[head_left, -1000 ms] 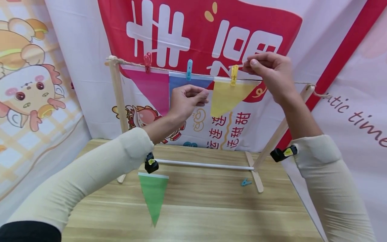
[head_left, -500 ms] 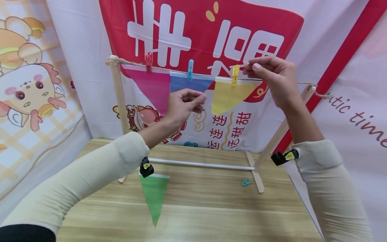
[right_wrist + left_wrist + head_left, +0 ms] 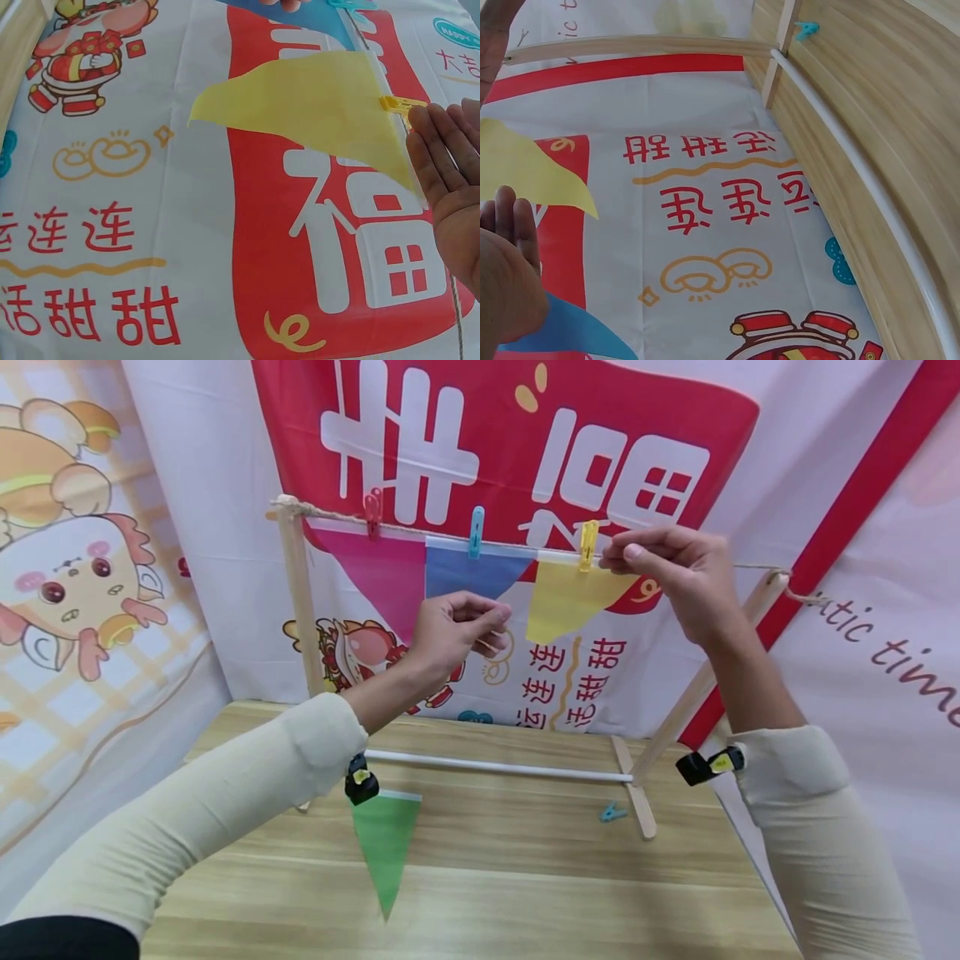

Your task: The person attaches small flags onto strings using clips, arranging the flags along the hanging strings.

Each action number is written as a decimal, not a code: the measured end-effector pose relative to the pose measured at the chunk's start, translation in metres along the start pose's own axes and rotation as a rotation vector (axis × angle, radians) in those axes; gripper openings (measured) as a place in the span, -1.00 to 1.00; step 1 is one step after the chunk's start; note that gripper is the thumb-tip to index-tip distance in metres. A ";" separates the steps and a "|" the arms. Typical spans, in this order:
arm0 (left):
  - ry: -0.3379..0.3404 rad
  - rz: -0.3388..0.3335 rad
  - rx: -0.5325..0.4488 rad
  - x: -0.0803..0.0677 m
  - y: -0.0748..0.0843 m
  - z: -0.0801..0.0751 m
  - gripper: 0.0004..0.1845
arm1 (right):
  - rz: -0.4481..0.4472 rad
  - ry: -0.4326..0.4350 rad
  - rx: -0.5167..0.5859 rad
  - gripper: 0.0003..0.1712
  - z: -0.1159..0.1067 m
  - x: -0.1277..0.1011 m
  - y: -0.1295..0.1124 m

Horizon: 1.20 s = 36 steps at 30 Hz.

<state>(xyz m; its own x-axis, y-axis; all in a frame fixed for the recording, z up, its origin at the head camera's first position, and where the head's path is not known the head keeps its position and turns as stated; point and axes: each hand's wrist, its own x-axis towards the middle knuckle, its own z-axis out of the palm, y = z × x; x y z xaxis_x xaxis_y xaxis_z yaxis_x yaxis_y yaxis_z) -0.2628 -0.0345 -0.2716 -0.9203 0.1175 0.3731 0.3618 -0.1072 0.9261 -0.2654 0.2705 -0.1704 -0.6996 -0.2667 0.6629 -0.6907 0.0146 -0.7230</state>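
The right hand (image 3: 675,578) pinched the twine line (image 3: 450,534) and upper corner of the yellow triangular pennant (image 3: 564,600) beside its yellow plastic clip (image 3: 588,543). The left hand (image 3: 450,631), fingers loosely curled and holding nothing, had drifted lower, suggesting the pennant was secured.

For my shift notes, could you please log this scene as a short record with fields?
Right hand: pinches the top edge of the yellow flag by the yellow peg
Left hand: fingers curled, below the blue flag; any hold unclear
String: carries pink flag, blue and yellow flags
Table: green flag, loose blue peg
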 end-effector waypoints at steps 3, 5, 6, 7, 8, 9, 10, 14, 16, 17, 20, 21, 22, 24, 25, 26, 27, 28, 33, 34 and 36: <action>-0.008 0.004 0.010 -0.001 -0.003 -0.002 -0.78 | 0.034 -0.033 -0.018 -0.68 -0.002 -0.005 0.004; -0.014 0.011 0.016 -0.001 -0.005 -0.004 -0.78 | 0.053 -0.049 -0.038 -0.68 -0.002 -0.009 0.006; -0.017 0.014 0.018 -0.001 -0.006 -0.004 -0.78 | 0.060 -0.059 -0.045 -0.67 -0.002 -0.011 0.008; -0.021 0.017 0.018 -0.001 -0.007 -0.005 -0.78 | 0.063 -0.068 -0.054 -0.66 -0.003 -0.013 0.009; -0.024 0.019 0.020 -0.002 -0.008 -0.006 -0.77 | 0.062 -0.077 -0.061 -0.66 -0.003 -0.015 0.011; -0.028 0.020 0.022 -0.002 -0.009 -0.006 -0.77 | 0.061 -0.085 -0.067 -0.65 -0.003 -0.017 0.013; -0.032 0.021 0.023 -0.002 -0.010 -0.007 -0.77 | 0.059 -0.093 -0.071 -0.65 -0.003 -0.020 0.014; -0.040 0.011 0.047 -0.004 -0.016 -0.010 -0.76 | 0.078 -0.110 -0.101 -0.66 -0.002 -0.029 0.021; -0.045 0.006 0.063 -0.005 -0.019 -0.011 -0.76 | 0.095 -0.113 -0.123 -0.67 -0.001 -0.034 0.024; -0.046 0.006 0.072 -0.006 -0.021 -0.012 -0.76 | 0.103 -0.113 -0.139 -0.67 -0.001 -0.036 0.026; -0.051 0.009 0.088 -0.007 -0.024 -0.014 -0.76 | 0.119 -0.122 -0.159 -0.67 -0.001 -0.042 0.031; -0.054 0.009 0.092 -0.008 -0.024 -0.014 -0.76 | 0.123 -0.123 -0.159 -0.67 -0.001 -0.044 0.033; -0.056 0.010 0.098 -0.009 -0.025 -0.015 -0.77 | 0.127 -0.125 -0.164 -0.66 -0.001 -0.045 0.035; -0.060 0.005 0.112 -0.011 -0.027 -0.016 -0.77 | 0.134 -0.132 -0.167 -0.65 0.000 -0.048 0.039; -0.064 0.004 0.120 -0.011 -0.027 -0.016 -0.78 | 0.137 -0.134 -0.169 -0.65 0.000 -0.050 0.041; -0.067 0.004 0.127 -0.012 -0.028 -0.016 -0.78 | 0.139 -0.138 -0.176 -0.65 0.000 -0.052 0.043; -0.070 0.005 0.129 -0.013 -0.029 -0.017 -0.78 | 0.140 -0.142 -0.181 -0.65 0.001 -0.053 0.045; -0.075 0.008 0.130 -0.013 -0.030 -0.017 -0.78 | 0.141 -0.148 -0.193 -0.65 0.001 -0.055 0.047; -0.080 0.020 0.122 -0.015 -0.035 -0.017 -0.80 | 0.148 -0.161 -0.233 -0.66 0.004 -0.062 0.056; -0.080 0.020 0.123 -0.016 -0.036 -0.017 -0.80 | 0.151 -0.162 -0.243 -0.66 0.004 -0.064 0.058; -0.079 0.013 0.128 -0.016 -0.039 -0.017 -0.80 | 0.161 -0.167 -0.262 -0.66 0.004 -0.069 0.061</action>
<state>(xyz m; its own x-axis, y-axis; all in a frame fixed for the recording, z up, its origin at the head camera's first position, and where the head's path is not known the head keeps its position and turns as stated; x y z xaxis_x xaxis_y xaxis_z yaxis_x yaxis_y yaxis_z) -0.2644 -0.0487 -0.3149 -0.9027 0.1951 0.3836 0.3942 0.0171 0.9189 -0.2583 0.2856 -0.2612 -0.7784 -0.3949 0.4880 -0.6129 0.3099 -0.7268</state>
